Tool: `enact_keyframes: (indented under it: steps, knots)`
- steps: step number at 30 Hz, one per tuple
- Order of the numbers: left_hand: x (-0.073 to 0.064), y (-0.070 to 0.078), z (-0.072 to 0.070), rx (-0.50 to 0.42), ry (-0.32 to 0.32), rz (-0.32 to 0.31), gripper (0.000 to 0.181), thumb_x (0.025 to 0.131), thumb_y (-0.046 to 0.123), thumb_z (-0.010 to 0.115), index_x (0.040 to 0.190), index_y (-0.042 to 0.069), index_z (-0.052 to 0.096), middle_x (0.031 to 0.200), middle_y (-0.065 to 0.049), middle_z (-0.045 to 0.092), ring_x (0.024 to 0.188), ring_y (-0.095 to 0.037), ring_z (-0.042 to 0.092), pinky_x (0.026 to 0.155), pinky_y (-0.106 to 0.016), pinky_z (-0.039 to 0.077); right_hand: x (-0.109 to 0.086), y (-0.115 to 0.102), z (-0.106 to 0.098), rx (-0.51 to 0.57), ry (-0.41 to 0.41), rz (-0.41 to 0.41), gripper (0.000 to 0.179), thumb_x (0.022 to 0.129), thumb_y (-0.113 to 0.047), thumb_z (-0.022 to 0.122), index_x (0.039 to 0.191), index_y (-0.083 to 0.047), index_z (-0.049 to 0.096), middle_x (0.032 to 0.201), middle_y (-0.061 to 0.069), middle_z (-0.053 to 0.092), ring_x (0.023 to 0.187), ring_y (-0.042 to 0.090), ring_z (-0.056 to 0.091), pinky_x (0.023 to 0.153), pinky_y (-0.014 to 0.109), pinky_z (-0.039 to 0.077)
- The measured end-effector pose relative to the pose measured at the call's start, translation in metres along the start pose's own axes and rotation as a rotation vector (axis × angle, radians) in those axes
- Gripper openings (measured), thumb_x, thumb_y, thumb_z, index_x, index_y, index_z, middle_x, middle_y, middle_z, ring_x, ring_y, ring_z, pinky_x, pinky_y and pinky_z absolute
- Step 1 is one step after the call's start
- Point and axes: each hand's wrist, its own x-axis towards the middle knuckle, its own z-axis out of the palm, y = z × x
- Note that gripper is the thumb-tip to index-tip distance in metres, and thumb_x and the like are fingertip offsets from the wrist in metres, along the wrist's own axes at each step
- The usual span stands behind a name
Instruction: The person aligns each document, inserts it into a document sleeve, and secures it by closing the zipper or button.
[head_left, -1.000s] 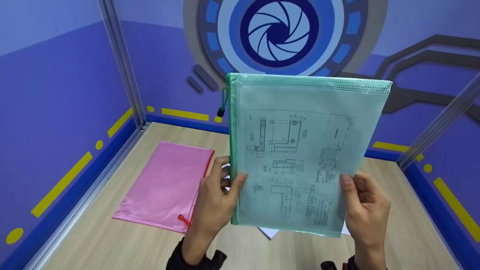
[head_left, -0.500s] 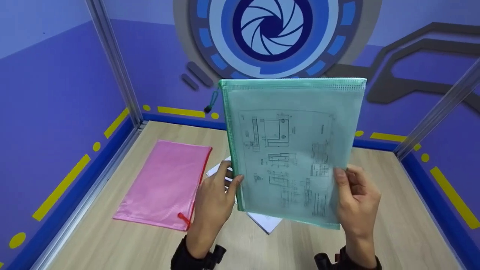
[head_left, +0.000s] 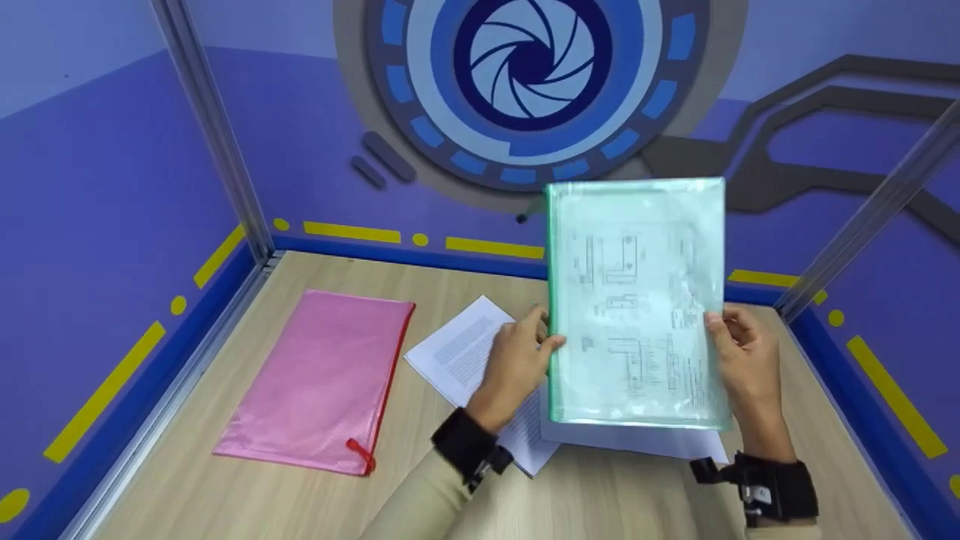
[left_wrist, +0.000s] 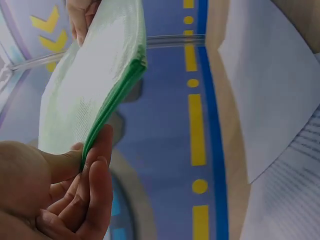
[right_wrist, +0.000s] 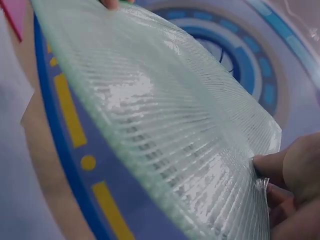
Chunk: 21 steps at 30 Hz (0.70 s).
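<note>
- i see a translucent green pouch (head_left: 637, 206) held up off the wood-grained table (head_left: 187, 510), a technical drawing (head_left: 637, 349) showing inside
- left hand (head_left: 516, 364) pinches its green edge between thumb and fingers; right hand (head_left: 750, 364) pinches the opposite edge
- its plastic looks ribbed, glossy
- a pink pouch (head_left: 322, 375) lies beside printed papers (head_left: 461, 349)

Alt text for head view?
A person's left hand and right hand hold up a green zip pouch, a technical drawing showing through it. Below, papers lie on a wooden table, a pink zip pouch to their left.
</note>
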Motion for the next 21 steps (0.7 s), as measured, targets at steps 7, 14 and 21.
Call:
enact_keyframes:
  steps: [7,14,21]
  knots:
    - [0.021,-0.028,0.074,0.1,-0.146,-0.152,0.02,0.096,0.017,0.081,0.097,0.003,0.066,0.081,-0.006,0.067,0.072,-0.013,0.055,0.063,-0.03,0.047,0.026,0.085,-0.006,-0.232,-0.2,0.118,0.047,0.111,-0.042,0.053,0.127,0.001,0.063,0.128,0.028,0.066,0.105,0.034,0.065,0.079,0.039,0.053]
    - [0.022,-0.036,0.116,0.224,-0.212,-0.224,0.013,0.095,0.011,0.079,0.098,-0.001,0.074,0.086,-0.009,0.073,0.074,-0.013,0.062,0.069,-0.034,0.055,0.028,0.143,0.001,-0.419,-0.242,0.083,0.021,0.108,-0.019,0.061,0.099,0.0,0.062,0.092,0.019,0.066,0.079,0.03,0.058,0.065,0.038,0.044]
    - [0.017,-0.042,0.141,0.454,-0.176,-0.088,0.005,0.096,0.006,0.074,0.093,0.003,0.076,0.083,-0.012,0.074,0.076,-0.021,0.072,0.065,-0.037,0.058,0.026,0.165,0.005,-0.565,-0.271,0.036,0.028,0.103,-0.017,0.065,0.081,-0.008,0.05,0.068,0.001,0.044,0.06,0.021,0.045,0.056,0.035,0.034]
